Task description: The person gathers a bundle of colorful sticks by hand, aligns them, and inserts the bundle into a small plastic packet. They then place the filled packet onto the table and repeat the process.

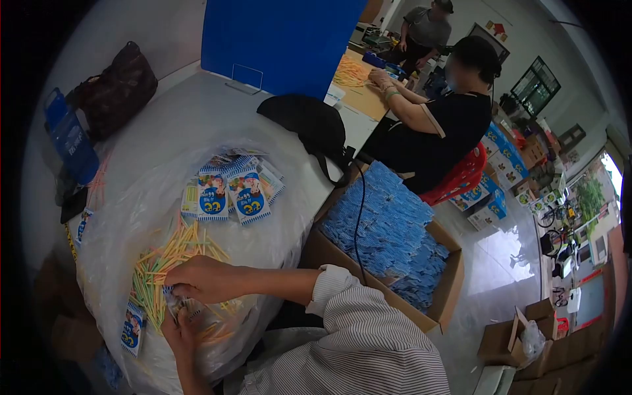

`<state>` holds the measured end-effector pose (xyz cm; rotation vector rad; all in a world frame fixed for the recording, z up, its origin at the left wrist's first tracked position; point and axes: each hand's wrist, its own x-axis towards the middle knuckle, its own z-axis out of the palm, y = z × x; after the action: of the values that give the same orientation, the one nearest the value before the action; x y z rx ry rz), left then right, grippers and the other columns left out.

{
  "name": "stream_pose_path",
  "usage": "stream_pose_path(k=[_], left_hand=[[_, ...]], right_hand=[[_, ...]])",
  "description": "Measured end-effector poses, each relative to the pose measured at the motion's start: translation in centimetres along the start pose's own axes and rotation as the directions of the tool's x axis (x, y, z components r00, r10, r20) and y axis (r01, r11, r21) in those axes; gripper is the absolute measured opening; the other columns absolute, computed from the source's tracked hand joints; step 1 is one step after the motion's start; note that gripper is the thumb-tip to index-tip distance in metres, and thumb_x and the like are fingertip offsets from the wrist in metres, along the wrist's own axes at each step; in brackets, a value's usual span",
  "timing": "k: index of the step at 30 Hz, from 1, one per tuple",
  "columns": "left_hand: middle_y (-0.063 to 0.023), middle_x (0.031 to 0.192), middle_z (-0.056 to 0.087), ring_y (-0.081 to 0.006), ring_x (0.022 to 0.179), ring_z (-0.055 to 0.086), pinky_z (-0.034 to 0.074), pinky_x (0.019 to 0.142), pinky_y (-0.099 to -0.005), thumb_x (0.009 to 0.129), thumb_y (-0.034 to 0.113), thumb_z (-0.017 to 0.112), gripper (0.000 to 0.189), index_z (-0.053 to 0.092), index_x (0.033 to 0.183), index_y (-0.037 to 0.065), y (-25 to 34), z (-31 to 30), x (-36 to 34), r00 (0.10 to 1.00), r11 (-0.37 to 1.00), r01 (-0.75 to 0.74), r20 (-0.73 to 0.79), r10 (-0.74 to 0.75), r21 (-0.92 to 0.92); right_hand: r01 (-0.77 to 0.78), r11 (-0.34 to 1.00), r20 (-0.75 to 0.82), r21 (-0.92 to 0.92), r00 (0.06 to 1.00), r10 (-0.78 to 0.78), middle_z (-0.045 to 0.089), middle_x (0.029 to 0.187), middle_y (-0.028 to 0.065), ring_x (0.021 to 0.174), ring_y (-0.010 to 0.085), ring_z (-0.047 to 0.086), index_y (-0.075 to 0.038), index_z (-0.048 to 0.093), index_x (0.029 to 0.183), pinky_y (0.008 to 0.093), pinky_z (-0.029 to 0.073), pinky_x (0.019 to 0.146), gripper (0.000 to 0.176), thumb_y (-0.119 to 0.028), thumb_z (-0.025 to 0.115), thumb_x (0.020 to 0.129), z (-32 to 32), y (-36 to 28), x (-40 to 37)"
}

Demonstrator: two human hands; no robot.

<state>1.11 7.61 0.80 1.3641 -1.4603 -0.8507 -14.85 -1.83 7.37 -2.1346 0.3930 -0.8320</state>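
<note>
My right hand (pixel 203 279) comes in from the right in a striped sleeve, fingers curled down at the edge of a small printed packet (pixel 187 305). Just below it my left hand (pixel 178 334) grips the same packet from the near side. Much of that packet is hidden by my fingers. Around both hands lies a loose pile of thin yellow, orange and green sticks (pixel 150 284) on a clear plastic sheet (pixel 118 230). Beyond them sits a heap of blue-and-white packets (pixel 247 195). Another packet (pixel 132 329) lies left of my left hand.
A black cap (pixel 306 122) rests on the white table. At the left are a blue bottle (pixel 71 141) and a dark bag (pixel 118 92). An open carton (pixel 451 280) of blue packets stands at my right, crossed by a black cable. A co-worker (pixel 454 118) sits beyond it.
</note>
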Motion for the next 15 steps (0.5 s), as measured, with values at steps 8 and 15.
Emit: stream_pose_path(k=[8,15], left_hand=[[0.0013,0.071,0.050,-0.0058,0.063,0.047,0.043,0.051,-0.0199,0.082,0.011,0.047,0.011,0.048,0.089,0.003,0.2,-0.2,0.2,0.964,0.889,0.260,0.049,-0.262,-0.376],[0.0018,0.072,0.050,-0.0033,0.062,0.046,0.042,0.047,-0.0181,0.080,0.005,0.048,0.007,0.051,0.086,0.003,0.1,-0.6,-0.2,0.960,0.949,0.240,-0.096,-0.263,-0.203]], right_hand=[[0.226,0.974,-0.188,0.002,0.957,-0.222,0.052,0.071,0.0071,0.067,0.0230,0.052,-0.005,0.056,0.079,0.0315,0.042,0.058,0.009,-0.008,0.056,0.070,1.6,0.5,-0.2],[0.232,0.961,-0.266,-0.149,0.927,-0.265,0.052,0.067,0.0046,0.063,0.0216,0.052,-0.007,0.056,0.077,0.0300,0.043,0.055,0.011,-0.010,0.059,0.067,2.7,0.2,0.1]])
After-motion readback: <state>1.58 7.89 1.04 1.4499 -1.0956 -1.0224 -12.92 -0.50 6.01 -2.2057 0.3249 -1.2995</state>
